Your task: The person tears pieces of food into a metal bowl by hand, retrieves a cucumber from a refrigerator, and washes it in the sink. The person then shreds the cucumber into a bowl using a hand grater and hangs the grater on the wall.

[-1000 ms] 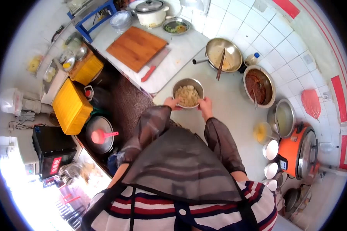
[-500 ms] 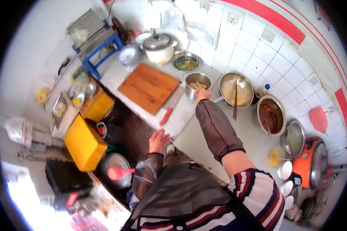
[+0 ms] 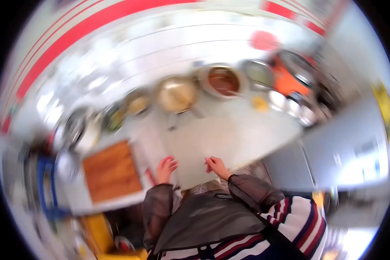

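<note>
Both hands hover near the front edge of the pale counter in a motion-blurred view. My left hand has its fingers apart and holds nothing, close to the red knife handle beside the wooden cutting board. To its right, my right hand is empty, its fingers loosely curled and apart. The metal bowl of pale food stands at the back, left of the wide pan, touched by neither hand.
A basin of dark red sauce, a metal pot and an orange cooker line the tiled wall. White bowls stand before the cooker. At left are a lidded pot and a blue stand.
The view has swung to the right. My right hand has let go of the food bowl, which was earlier carried to the back, and drawn back toward the body.
</note>
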Demonstrator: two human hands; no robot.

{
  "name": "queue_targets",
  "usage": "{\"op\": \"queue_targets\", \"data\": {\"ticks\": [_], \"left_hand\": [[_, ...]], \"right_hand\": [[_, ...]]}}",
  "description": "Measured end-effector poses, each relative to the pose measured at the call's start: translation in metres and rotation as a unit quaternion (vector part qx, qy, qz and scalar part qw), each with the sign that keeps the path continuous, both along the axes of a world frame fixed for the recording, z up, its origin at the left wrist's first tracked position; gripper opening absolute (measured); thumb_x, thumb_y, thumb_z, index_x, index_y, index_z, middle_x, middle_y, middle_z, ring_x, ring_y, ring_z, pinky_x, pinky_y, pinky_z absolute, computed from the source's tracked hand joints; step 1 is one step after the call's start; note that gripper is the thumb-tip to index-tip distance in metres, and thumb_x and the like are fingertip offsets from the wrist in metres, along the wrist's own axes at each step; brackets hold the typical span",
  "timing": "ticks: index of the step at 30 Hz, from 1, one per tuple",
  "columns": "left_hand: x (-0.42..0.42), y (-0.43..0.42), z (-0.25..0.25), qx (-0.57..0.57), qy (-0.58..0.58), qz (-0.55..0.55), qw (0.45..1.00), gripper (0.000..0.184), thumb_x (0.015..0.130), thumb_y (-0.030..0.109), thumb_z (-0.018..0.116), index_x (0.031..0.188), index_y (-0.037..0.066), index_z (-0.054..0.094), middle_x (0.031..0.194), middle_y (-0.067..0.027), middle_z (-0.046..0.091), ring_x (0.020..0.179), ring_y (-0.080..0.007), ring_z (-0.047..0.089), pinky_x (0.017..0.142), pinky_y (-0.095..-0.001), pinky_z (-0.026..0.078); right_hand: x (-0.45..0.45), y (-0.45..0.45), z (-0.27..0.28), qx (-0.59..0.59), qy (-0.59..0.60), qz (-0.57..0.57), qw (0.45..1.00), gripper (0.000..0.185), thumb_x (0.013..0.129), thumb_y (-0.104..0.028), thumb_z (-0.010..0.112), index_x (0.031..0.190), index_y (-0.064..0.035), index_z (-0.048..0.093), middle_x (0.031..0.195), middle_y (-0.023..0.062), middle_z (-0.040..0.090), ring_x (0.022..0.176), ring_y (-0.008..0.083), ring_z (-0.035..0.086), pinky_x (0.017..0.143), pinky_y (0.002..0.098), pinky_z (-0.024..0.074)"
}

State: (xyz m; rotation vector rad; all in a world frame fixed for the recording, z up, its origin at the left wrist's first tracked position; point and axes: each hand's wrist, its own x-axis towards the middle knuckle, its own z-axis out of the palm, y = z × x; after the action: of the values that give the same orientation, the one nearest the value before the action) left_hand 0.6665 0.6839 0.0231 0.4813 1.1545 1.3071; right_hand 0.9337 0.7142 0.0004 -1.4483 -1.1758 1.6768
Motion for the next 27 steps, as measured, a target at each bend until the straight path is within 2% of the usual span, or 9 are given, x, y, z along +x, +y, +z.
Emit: {"op": "queue_targets", "data": {"ticks": [3, 4, 5, 7, 10, 13, 14, 16, 27], "left_hand": [[0.045, 0.028, 0.009, -0.001, -0.002, -0.104, 0.995, 0.027, 0.091, 0.018, 0.049, 0.111, 0.001, 0.053, 0.103, -0.0108, 0.058, 0.088, -0.0218, 0.060, 0.072, -0.0306, 0.050], [0.065, 0.029, 0.009, 0.005, -0.002, -0.135, 0.991, 0.027, 0.091, 0.019, 0.049, 0.111, 0.001, 0.052, 0.103, -0.0105, 0.058, 0.088, -0.0216, 0.060, 0.071, -0.0305, 0.050], [0.084, 0.029, 0.008, 0.002, -0.001, -0.157, 0.988, 0.027, 0.091, 0.020, 0.050, 0.110, 0.001, 0.053, 0.101, -0.0100, 0.058, 0.087, -0.0217, 0.059, 0.072, -0.0308, 0.050], [0.125, 0.032, 0.020, 0.007, -0.008, -0.225, 0.974, 0.026, 0.092, 0.020, 0.049, 0.110, 0.002, 0.053, 0.099, -0.0098, 0.058, 0.084, -0.0222, 0.060, 0.071, -0.0324, 0.050], [0.180, 0.009, 0.038, 0.012, -0.006, -0.264, 0.964, 0.026, 0.092, 0.020, 0.049, 0.107, 0.001, 0.053, 0.098, -0.0109, 0.059, 0.083, -0.0234, 0.060, 0.071, -0.0338, 0.051], [0.239, -0.012, 0.012, 0.017, -0.019, -0.260, 0.965, 0.025, 0.090, 0.017, 0.049, 0.105, -0.001, 0.054, 0.096, -0.0118, 0.060, 0.083, -0.0238, 0.060, 0.071, -0.0337, 0.052], [0.260, -0.028, 0.014, -0.012, -0.006, -0.259, 0.966, 0.024, 0.090, 0.017, 0.049, 0.105, -0.001, 0.054, 0.095, -0.0117, 0.060, 0.083, -0.0238, 0.060, 0.071, -0.0339, 0.052], [0.283, -0.055, 0.014, -0.054, 0.013, -0.240, 0.969, 0.024, 0.090, 0.018, 0.049, 0.104, -0.001, 0.054, 0.094, -0.0116, 0.060, 0.083, -0.0238, 0.060, 0.071, -0.0342, 0.052], [0.463, -0.006, 0.057, 0.036, 0.028, -0.314, 0.948, 0.025, 0.089, 0.019, 0.054, 0.104, -0.001, 0.056, 0.091, -0.0098, 0.061, 0.081, -0.0203, 0.061, 0.071, -0.0319, 0.052]], "right_hand": [[0.190, -0.012, 0.022, 0.015, -0.201, -0.175, 0.964, 0.034, 0.089, -0.034, 0.052, 0.078, -0.0015, 0.057, 0.056, 0.0093, 0.056, 0.052, 0.0147, 0.058, 0.050, 0.0296, 0.0474], [0.259, -0.002, 0.034, 0.130, -0.345, -0.211, 0.905, 0.034, 0.089, -0.033, 0.051, 0.078, -0.0016, 0.056, 0.061, 0.0134, 0.057, 0.057, 0.0247, 0.058, 0.052, 0.0358, 0.0464], [0.328, 0.006, 0.046, 0.211, -0.501, -0.260, 0.798, 0.033, 0.089, -0.032, 0.050, 0.077, -0.0017, 0.055, 0.066, 0.0174, 0.059, 0.062, 0.0347, 0.058, 0.055, 0.0420, 0.0453], [0.440, 0.014, 0.161, 0.274, -0.557, -0.369, 0.692, 0.028, 0.087, -0.032, 0.050, 0.087, -0.0036, 0.051, 0.080, 0.0181, 0.057, 0.076, 0.0361, 0.055, 0.064, 0.0447, 0.0450], [0.550, 0.031, 0.348, 0.494, -0.684, -0.429, 0.322, 0.025, 0.082, -0.020, 0.057, 0.097, -0.0014, 0.049, 0.085, 0.0170, 0.053, 0.079, 0.0348, 0.052, 0.067, 0.0430, 0.0446], [0.631, 0.031, 0.494, 0.493, -0.732, -0.417, 0.219, 0.029, 0.082, -0.026, 0.056, 0.098, -0.0019, 0.050, 0.085, 0.0156, 0.054, 0.080, 0.0332, 0.053, 0.067, 0.0427, 0.0449], [0.664, 0.038, 0.515, 0.466, -0.757, -0.410, 0.203, 0.032, 0.084, -0.031, 0.053, 0.097, -0.0018, 0.051, 0.085, 0.0154, 0.055, 0.081, 0.0333, 0.054, 0.066, 0.0431, 0.0453], [0.709, 0.056, 0.539, 0.295, -0.775, -0.367, 0.420, 0.060, 0.088, -0.055, 0.033, 0.087, -0.0029, 0.061, 0.087, 0.0177, 0.063, 0.084, 0.0334, 0.060, 0.070, 0.0443, 0.0470], [0.610, -0.029, 0.545, 0.362, -0.753, -0.286, 0.469, 0.059, 0.091, -0.050, 0.025, 0.091, -0.0046, 0.064, 0.091, 0.0189, 0.063, 0.087, 0.0381, 0.058, 0.077, 0.0442, 0.0447]]}}
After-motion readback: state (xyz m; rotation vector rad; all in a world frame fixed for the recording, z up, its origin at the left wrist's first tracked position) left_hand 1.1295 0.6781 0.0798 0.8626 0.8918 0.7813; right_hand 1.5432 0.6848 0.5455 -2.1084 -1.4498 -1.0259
